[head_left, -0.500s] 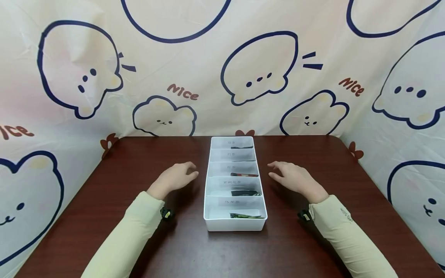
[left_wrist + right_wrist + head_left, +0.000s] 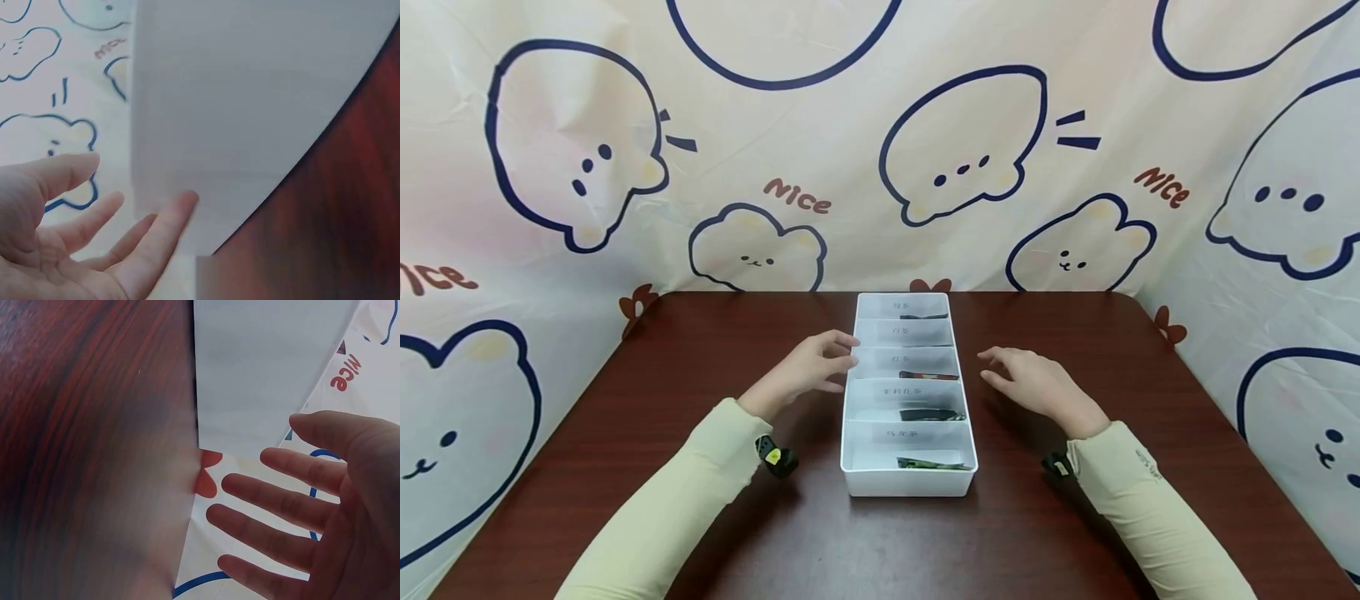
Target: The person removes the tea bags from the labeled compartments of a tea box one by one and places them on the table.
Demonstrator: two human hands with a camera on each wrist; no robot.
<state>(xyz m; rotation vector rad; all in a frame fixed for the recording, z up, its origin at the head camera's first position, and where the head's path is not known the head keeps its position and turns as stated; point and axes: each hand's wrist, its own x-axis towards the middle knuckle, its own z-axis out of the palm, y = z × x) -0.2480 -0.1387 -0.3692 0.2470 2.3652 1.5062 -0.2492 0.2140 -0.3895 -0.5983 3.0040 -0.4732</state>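
A long white divided box [image 2: 908, 484] stands on the table, its compartments in a row from near to far with small printed labels. Flat sachets lie at the right side of its compartments: a green one [image 2: 932, 464] nearest, then a dark one [image 2: 931, 414], a red-orange one [image 2: 928, 375] and a thin dark one [image 2: 923, 317] at the back. My left hand [image 2: 808, 364] is at the box's left wall, fingertips by the rim; whether they touch is unclear. On the other side, my right hand [image 2: 1041, 387] hovers apart from the box, holding nothing, fingers spread in the right wrist view.
The dark red-brown table [image 2: 760, 533] extends around the box. Behind it and at both sides hangs a pale cloth [image 2: 850, 250] with cartoon bears. Each wrist carries a small black camera, such as the left one [image 2: 777, 457].
My left hand has moved right and slightly away from me, up to the box's left edge. The right hand stays in place. The head view has shifted slightly.
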